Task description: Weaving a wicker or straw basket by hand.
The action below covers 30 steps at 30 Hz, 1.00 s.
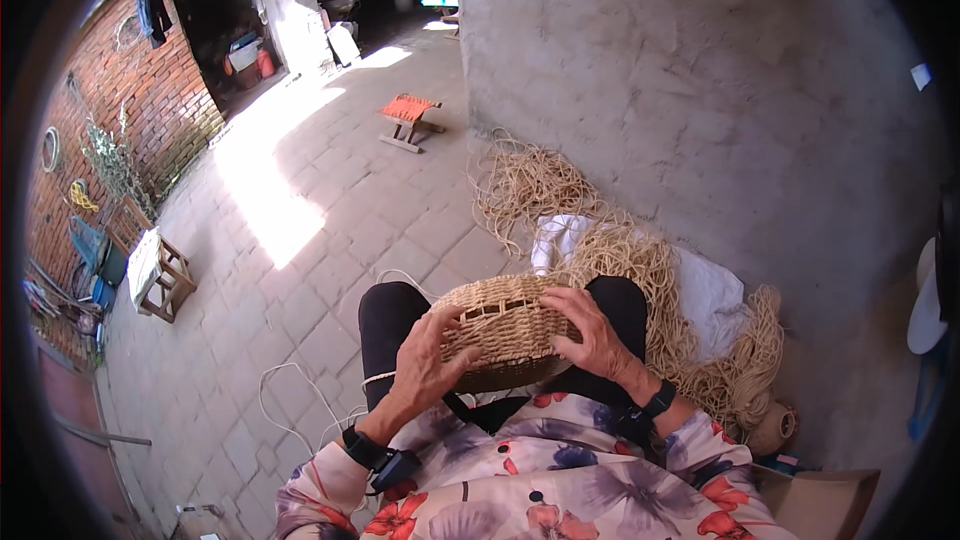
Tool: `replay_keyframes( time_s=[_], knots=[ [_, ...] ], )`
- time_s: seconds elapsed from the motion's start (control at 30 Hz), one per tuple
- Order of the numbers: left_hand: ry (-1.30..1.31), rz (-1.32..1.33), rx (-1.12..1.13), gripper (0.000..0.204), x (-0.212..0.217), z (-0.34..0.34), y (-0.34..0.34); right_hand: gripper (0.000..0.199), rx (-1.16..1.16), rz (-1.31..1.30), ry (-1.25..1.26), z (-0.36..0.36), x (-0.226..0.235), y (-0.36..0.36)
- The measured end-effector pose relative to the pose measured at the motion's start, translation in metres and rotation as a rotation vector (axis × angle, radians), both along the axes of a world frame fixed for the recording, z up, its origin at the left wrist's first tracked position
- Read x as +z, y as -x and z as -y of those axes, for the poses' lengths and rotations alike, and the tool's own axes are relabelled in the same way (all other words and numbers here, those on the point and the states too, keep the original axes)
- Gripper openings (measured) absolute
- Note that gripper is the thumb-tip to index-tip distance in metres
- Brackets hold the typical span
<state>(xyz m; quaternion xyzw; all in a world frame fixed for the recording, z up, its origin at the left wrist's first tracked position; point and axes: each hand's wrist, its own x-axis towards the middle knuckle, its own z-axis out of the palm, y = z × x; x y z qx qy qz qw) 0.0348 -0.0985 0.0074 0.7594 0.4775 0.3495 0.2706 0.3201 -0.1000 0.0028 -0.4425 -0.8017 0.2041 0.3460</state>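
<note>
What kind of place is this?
Probably a home courtyard: it has partly sunlit paving, a red brick wall with dark clothing hanging from it, and a small orange-seated stool.

Head view, from the left of 2 fisheye cameras worn side by side, looking down and forward over the wearer's floral shirt [570, 475]. The left hand [425, 365], right hand [598, 342] and woven basket [510, 332] lie near, just below centre; paving [375, 185] and a brick wall [135, 105] recede farther off. Straight edges bow toward the dark rim.
</note>
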Motion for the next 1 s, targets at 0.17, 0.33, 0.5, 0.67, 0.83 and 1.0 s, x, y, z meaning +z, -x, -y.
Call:
replay_keyframes(
  time_s=[0.17, 0.33, 0.5, 0.67, 0.83, 1.0],
  knots=[
    [0.110, -0.031, -0.145, 0.029, 0.004, -0.026, 0.023, 0.029, -0.033, -0.065, -0.114, -0.017, 0.005, 0.011],
    [0.293, -0.048, -0.134, 0.027, 0.013, -0.036, 0.037, 0.028, -0.045, 0.071, -0.158, -0.021, 0.004, 0.018],
    [0.260, 0.120, -0.171, 0.026, 0.011, -0.044, 0.029, 0.024, 0.045, 0.083, -0.269, -0.032, 0.028, 0.054],
    [0.404, 0.023, -0.189, 0.022, 0.045, -0.050, 0.034, 0.030, 0.159, 0.185, -0.255, -0.040, 0.040, 0.079],
    [0.656, 0.696, -0.386, 0.027, 0.106, -0.052, 0.036, 0.048, 0.376, -0.481, 0.526, -0.028, 0.100, 0.097],
    [0.372, 0.205, -0.173, 0.025, 0.072, -0.091, 0.114, 0.037, -0.147, -1.022, 0.234, -0.059, 0.096, -0.001]
  ],
)
